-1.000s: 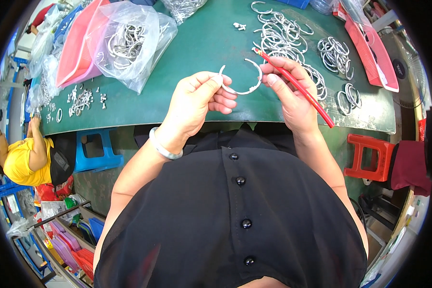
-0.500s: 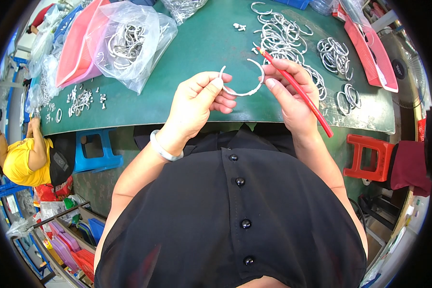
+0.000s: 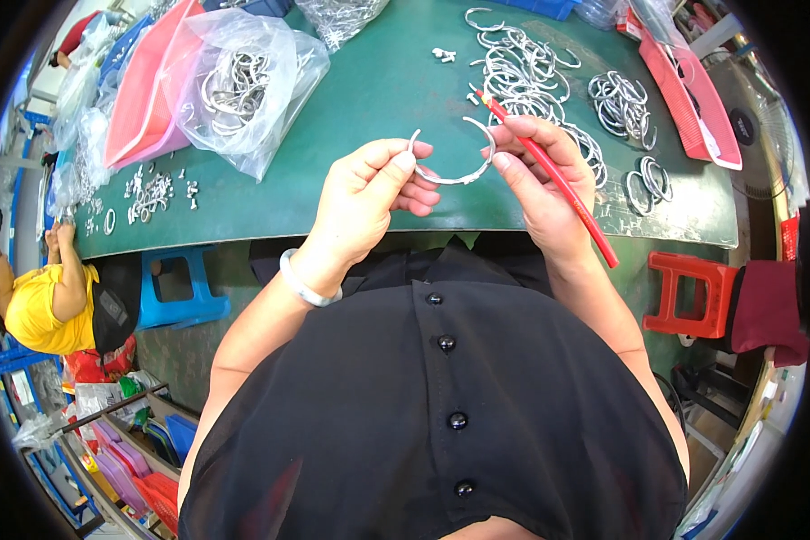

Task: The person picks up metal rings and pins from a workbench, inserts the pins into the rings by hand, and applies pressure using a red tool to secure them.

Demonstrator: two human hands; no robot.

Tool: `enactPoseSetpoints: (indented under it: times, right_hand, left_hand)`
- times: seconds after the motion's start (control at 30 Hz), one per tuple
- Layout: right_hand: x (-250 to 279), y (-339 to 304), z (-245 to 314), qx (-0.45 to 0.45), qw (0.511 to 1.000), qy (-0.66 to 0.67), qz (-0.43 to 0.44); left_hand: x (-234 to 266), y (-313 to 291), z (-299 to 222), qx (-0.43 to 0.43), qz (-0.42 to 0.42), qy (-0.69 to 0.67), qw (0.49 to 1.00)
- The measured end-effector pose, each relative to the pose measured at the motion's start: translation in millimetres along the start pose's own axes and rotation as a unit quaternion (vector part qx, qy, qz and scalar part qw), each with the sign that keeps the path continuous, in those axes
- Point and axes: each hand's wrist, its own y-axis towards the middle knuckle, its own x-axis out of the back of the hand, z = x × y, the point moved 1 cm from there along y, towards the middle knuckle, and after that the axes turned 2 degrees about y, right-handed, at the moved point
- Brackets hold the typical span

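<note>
My left hand [image 3: 362,193] pinches one side of an open silver bangle [image 3: 463,180] between thumb and fingers, above the near edge of the green table. My right hand [image 3: 549,180] is closed round a red pencil [image 3: 562,184], which slants up and left to a pale tip. The thumb and fingertips of that hand also meet the bangle's right side. The bangle's gap points away from me. Just past my right hand lies a large heap of silver open bangles [image 3: 524,76]. A smaller heap of bangles [image 3: 623,103] sits to its right.
Small silver parts [image 3: 153,193] lie scattered at the left of the table [image 3: 396,81]. A clear bag of bangles [image 3: 283,67] leans by a pink basket [image 3: 144,99]. Another pink basket [image 3: 693,99] stands at right. A person in yellow [image 3: 49,306] sits at left, near a blue stool [image 3: 184,306].
Both hands keep hold of the bangle. The red pencil has tilted a little steeper, its lower end dropping slightly. The view has shifted a touch.
</note>
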Motion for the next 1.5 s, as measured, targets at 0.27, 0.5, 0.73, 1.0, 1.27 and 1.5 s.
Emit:
enactPoseSetpoints:
  times: [0.27,0.5,0.73,1.0,1.27,1.5]
  right_hand:
    - [11,0,-3,0.010,1.000,0.008,-0.012]
    - [79,48,1,0.042,0.992,-0.084,-0.088]
    - [206,110,6,0.065,0.921,-0.337,-0.182]
    - [195,106,19,0.161,0.743,-0.630,-0.161]
    - [143,51,9,0.033,0.839,-0.539,0.059]
    - [140,48,-1,-0.090,0.846,-0.524,0.040]
  left_hand:
    - [-13,3,-1,0.005,0.024,0.034,0.999]
    - [-8,4,11,0.003,0.010,0.093,0.996]
    - [-8,4,19,0.032,0.019,0.106,0.994]
    - [-4,4,23,0.046,0.005,0.116,0.992]
    - [-4,4,24,0.059,0.009,0.134,0.989]
    - [-7,4,24,0.073,0.016,0.145,0.987]
